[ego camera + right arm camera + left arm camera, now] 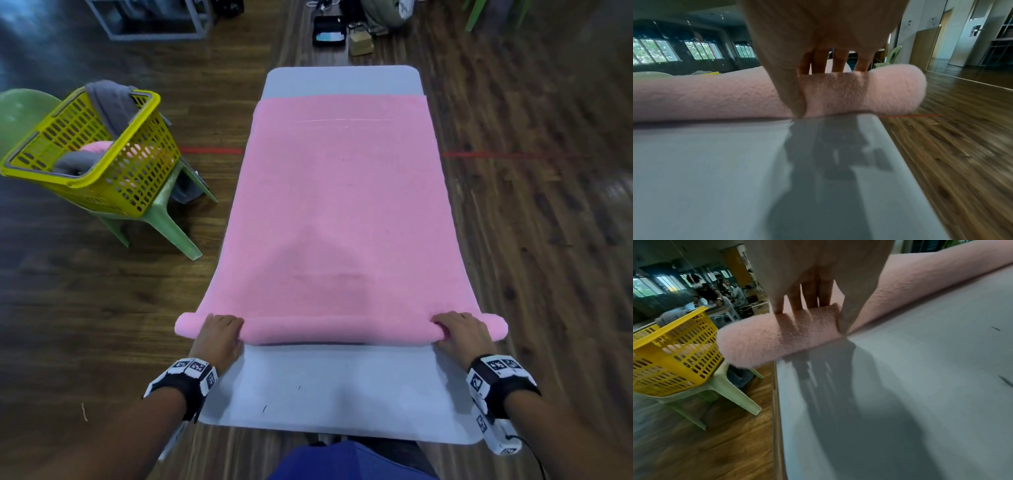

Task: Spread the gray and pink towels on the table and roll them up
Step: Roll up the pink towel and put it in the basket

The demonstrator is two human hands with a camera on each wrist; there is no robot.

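A yellow perforated basket (102,164) sits tilted on a pale green plastic chair (164,219) to the left, on a dark wood plank floor (548,240) crossed by a thin red line (493,155). Past the far end lie a black case (329,31) and a small cardboard box (360,44). A white metal frame (150,20) stands at the upper left.

A pink towel (339,205) on a pale grey table (329,394) (yellow basket (102,164), green chair (164,219)).

Two hands (219,337) (460,334) — one pink towel (339,212), one basket (92,150), one chair (164,212).
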